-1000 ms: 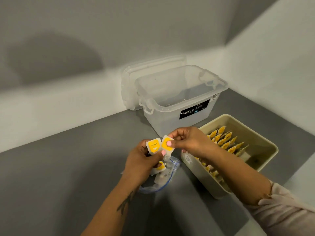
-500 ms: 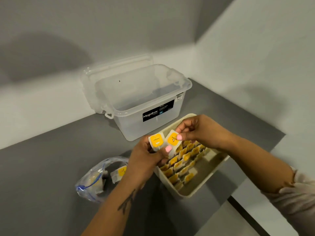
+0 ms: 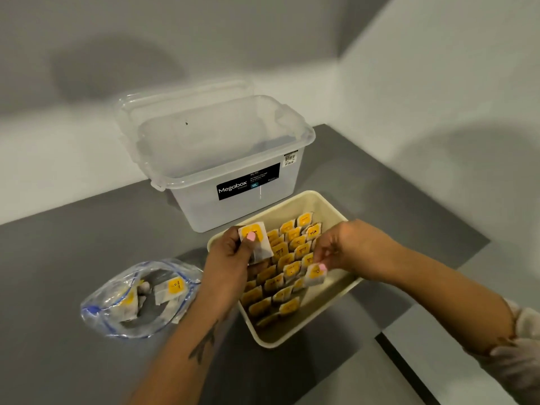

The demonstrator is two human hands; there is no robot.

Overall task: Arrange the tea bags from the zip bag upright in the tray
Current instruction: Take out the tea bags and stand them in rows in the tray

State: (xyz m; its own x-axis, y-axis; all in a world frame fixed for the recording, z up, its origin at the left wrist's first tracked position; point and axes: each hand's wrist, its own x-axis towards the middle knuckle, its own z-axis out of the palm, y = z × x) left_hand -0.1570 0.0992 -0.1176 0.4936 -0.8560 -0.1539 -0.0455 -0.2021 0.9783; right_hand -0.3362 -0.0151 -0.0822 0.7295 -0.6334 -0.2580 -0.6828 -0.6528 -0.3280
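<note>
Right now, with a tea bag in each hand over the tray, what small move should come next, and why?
Probably lower the right hand to stand its tea bag in the tray, at the right end of the rows. It already hangs just over the bare strip there, while the left hand holds its bag higher.

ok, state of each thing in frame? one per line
left hand: grip pinches a tea bag above tray
right hand: pinches a second bag, lowering into rows
tray: partly filled, bags upright
zip bag: open, bags inside
box: open, lid behind it
</note>
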